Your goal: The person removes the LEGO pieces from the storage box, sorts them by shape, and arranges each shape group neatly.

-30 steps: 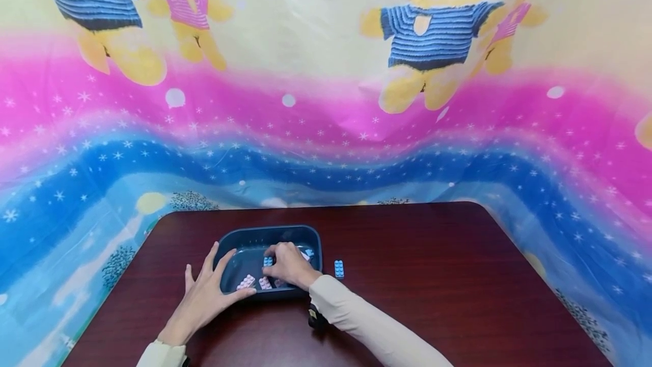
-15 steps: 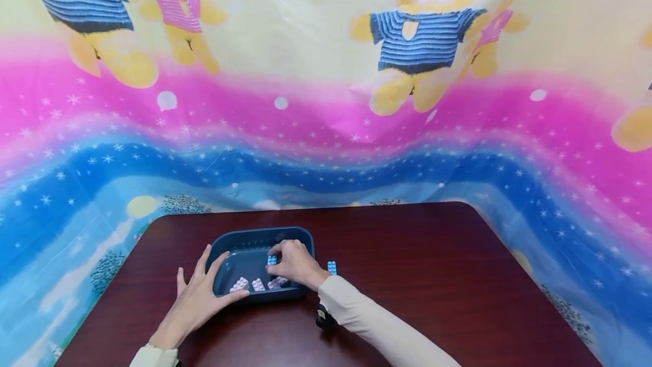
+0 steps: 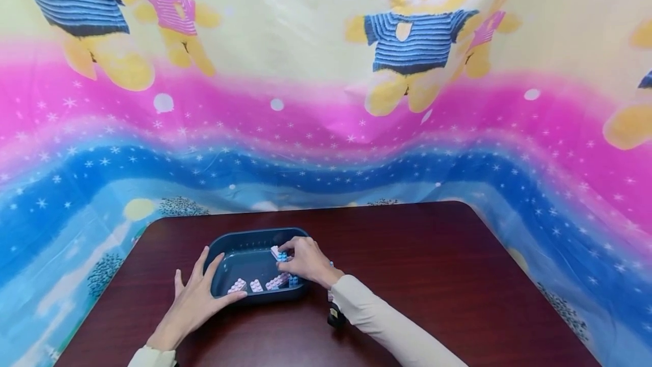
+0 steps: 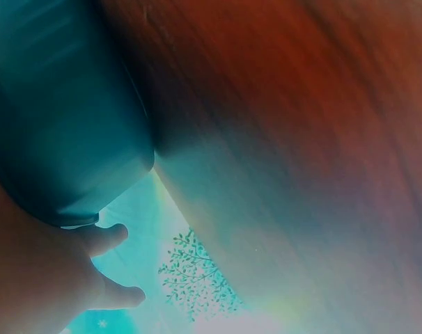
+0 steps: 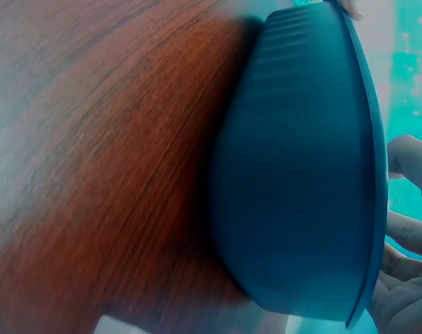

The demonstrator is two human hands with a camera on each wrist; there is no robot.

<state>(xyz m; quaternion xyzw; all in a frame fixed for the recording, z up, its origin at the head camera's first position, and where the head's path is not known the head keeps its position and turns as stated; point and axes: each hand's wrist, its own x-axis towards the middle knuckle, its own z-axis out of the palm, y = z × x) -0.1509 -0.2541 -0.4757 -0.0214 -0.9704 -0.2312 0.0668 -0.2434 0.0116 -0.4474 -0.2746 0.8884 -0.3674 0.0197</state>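
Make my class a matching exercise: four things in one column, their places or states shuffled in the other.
1. Dark blue rounded tray
2. Bare left hand
3. Bare right hand
4. Row of pale pink studded bricks

A. pinching a small blue studded brick
B. inside the tray, by its near wall
C. fingers spread, at the tray's left side
D. on the reddish-brown table

Pairs: 1-D, 2-C, 3-A, 4-B

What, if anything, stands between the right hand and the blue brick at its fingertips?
Nothing visible: in the head view, the right hand reaches into the tray with thumb and finger pinching the blue brick. A pale brick sits beyond the fingertips, not between.
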